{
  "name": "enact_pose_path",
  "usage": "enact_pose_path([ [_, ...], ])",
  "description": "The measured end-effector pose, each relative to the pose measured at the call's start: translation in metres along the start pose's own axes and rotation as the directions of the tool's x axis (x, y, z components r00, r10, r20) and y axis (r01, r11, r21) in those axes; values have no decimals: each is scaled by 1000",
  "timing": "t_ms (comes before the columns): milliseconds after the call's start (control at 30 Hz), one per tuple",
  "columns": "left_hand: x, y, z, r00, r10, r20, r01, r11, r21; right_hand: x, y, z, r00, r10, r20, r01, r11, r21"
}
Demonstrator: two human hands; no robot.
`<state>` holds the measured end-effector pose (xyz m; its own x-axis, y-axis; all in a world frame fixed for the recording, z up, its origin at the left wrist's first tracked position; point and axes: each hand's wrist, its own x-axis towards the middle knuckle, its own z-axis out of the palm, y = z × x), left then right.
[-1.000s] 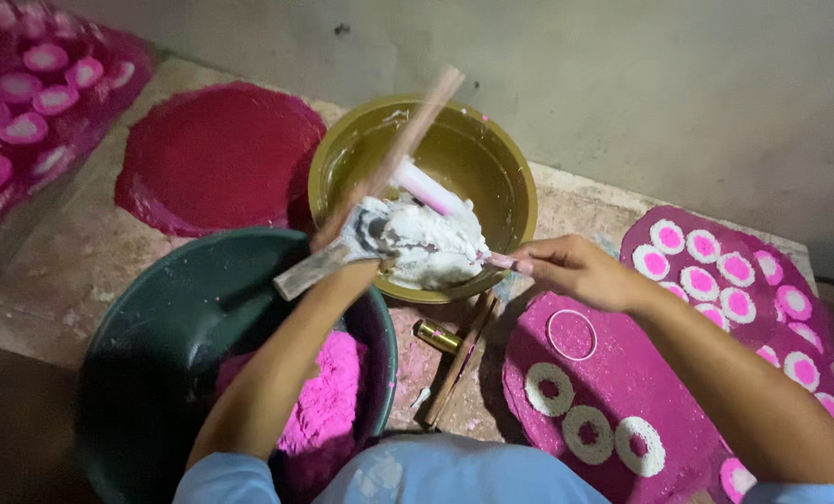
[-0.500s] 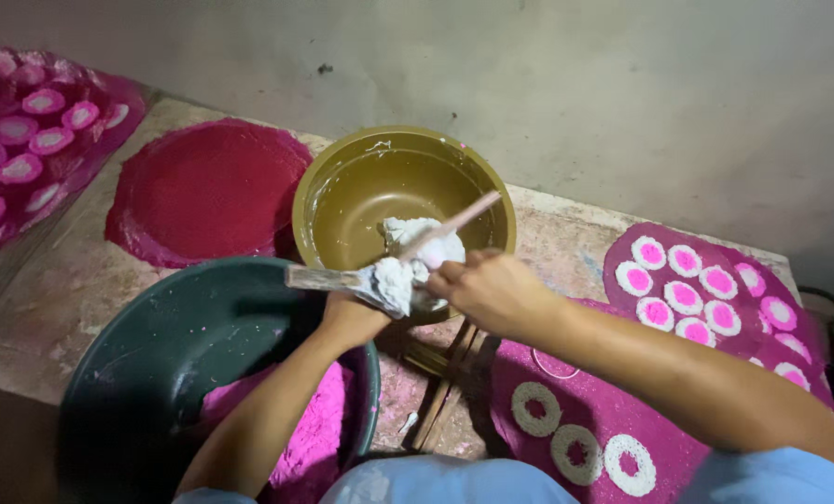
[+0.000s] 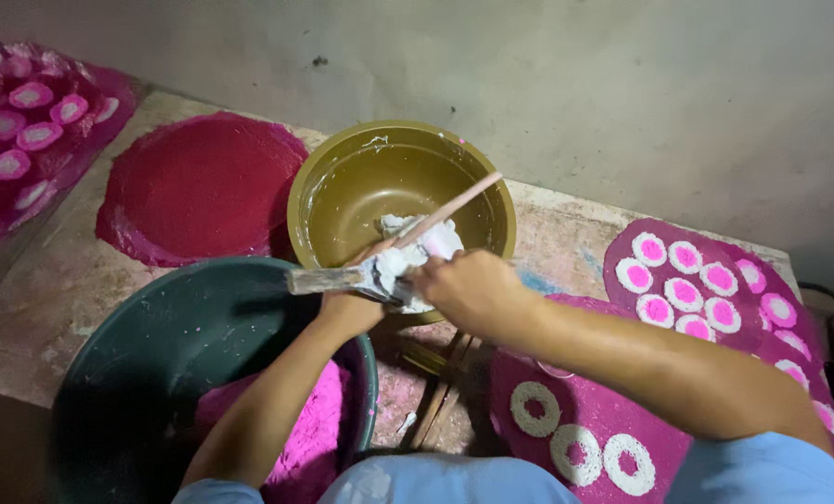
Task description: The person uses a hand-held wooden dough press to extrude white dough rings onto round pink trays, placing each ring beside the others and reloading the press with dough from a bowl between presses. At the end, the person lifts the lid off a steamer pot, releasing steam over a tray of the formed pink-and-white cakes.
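Note:
My left hand grips a flat wooden paddle caked with white dough, held level over the near rim of an olive-yellow bowl. My right hand holds a thin wooden stick that slants up to the right, its lower end in the white dough on the paddle. The bowl's inside is mostly bare and smeared. Just below my left forearm stands a dark green basin with bright pink dough in it.
A round red mat lies left of the bowl. Pink mats on the right carry white rings and pink-and-white discs. Another mat of discs sits far left. More wooden sticks lie on the stone slab. A grey wall runs behind.
The paddle and dough have come closer to the bowl's near rim, the right hand has slid in over the paddle, and the stick now tilts lower across the bowl.

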<state>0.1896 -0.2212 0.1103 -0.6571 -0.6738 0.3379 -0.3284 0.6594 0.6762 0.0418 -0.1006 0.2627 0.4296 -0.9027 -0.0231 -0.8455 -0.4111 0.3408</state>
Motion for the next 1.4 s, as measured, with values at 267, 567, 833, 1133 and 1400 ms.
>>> enact_pose_path([
  [267,1,7,-53,949,-302,95,273,932,237,-48,43,-60,967,252,31,-254,961,108],
  [567,7,2,-7,999,16,51,-22,994,111,12,-14,-23,997,71,-21,-72,997,-34],
  [833,-7,-8,-50,985,-24,-169,72,957,282,-32,40,-45,969,234,85,-244,961,131],
  [1133,6,21,-41,991,-65,-116,92,963,253,8,3,-35,984,147,103,-156,984,81],
  [1400,2,-32,-25,988,11,-154,39,947,318,-24,22,-18,954,260,151,-286,940,188],
])
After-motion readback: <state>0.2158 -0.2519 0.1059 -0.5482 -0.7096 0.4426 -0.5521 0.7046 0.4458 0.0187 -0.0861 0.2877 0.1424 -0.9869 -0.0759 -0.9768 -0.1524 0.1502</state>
